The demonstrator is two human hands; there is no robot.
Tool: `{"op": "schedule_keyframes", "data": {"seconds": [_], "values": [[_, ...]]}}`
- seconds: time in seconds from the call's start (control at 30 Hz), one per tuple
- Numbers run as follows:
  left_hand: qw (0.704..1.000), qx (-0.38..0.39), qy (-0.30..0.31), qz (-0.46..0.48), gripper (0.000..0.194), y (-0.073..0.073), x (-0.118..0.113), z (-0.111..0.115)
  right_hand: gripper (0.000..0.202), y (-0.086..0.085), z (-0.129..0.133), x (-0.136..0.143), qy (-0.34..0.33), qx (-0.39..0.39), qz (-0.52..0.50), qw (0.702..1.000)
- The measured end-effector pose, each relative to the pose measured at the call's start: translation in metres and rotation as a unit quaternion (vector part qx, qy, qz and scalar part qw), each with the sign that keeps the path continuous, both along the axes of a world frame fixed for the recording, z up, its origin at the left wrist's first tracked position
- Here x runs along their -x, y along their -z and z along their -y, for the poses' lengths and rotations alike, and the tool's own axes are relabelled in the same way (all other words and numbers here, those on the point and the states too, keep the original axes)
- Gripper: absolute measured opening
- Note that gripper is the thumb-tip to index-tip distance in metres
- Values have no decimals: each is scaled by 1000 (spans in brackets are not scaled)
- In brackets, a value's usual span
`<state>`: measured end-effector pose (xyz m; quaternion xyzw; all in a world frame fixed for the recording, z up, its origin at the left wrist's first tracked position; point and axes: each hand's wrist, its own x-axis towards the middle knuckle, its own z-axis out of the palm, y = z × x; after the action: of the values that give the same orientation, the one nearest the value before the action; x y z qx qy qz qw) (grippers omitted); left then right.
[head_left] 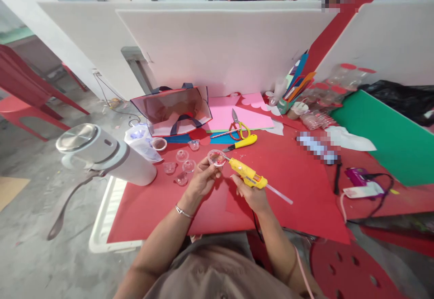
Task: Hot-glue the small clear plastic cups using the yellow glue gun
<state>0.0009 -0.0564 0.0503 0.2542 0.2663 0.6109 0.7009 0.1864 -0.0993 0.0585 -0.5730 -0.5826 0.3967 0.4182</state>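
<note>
My left hand (205,177) pinches a small clear plastic cup (216,158) by its side, its round opening turned up. In my right hand (252,195) is a yellow hot glue gun (248,173), with a clear glue stick (280,194) poking out of its back. The gun's nozzle points left and reaches the cup's rim; whether it touches is too small to tell. Left of the cup, several more clear plastic cups (189,166) lie on the red sheet (162,217). Just beyond the gun lies a yellow-handled knife (246,141).
Scissors (240,129) lie on pink paper (224,113) behind a striped stick. A gift bag (176,109) stands at the back, a large white tumbler (132,158) at the left. Rightward are a pen holder (283,105), stacked clear cups (317,118) and a green board (383,136).
</note>
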Motion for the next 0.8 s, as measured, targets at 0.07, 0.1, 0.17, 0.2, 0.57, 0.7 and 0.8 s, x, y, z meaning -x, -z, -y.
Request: {"op": "schedule_keyframes", "data": {"seconds": [0.07, 0.1, 0.17, 0.2, 0.57, 0.7, 0.8], "values": [[1000, 8, -3, -5, 53, -1, 0, 0, 47, 0, 1, 1, -7, 9, 6, 1000], [1000, 11, -6, -8, 53, -2, 0, -1, 47, 0, 1, 2, -10, 12, 9, 1000], [1000, 15, -12, -14, 54, -4, -1, -1, 45, -1, 1, 2, -2, 12, 6, 1000], [1000, 17, -14, -17, 54, -5, -1, -2, 44, -2, 0, 1, 8, 8, 1, 1000], [998, 57, -33, 0, 60, -6, 3, -7, 43, -12, 4, -2, -14, -4, -60, 998], [997, 66, -31, 23, 58, -6, 5, -7, 48, -14, 9, -2, -11, 7, -65, 998], [998, 55, -28, 13, 59, -5, 4, -6, 51, -10, 11, 0, -3, 10, -69, 998]]}}
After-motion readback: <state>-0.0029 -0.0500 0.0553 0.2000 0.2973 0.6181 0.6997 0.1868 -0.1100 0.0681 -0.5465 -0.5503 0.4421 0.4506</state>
